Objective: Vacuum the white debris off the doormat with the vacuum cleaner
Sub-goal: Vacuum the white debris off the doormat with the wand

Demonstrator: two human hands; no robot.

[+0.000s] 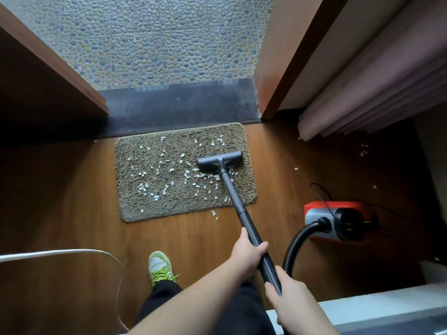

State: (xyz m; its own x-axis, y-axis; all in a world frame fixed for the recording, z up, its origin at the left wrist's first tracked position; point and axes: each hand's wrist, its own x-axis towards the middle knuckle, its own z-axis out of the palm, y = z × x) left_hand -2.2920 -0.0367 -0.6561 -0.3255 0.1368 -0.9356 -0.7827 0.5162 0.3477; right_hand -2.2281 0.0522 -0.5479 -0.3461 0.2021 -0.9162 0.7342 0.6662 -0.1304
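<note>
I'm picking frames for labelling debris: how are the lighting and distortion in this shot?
Head view: daylight from the doorway lights the doormat and white debris clearly; left floor and right corner near the vacuum cleaner body fall into shadow; wide-angle bending splays the door frames; no obvious blur.

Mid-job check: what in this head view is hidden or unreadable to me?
- Head view: debris under the dark grey floor nozzle is covered by it.
- Black ribbed hose: its lower end passes behind the right hand.
- Red and grey vacuum body: its far side is lost in shadow.
- Suction on or off: nothing shows it.
</note>
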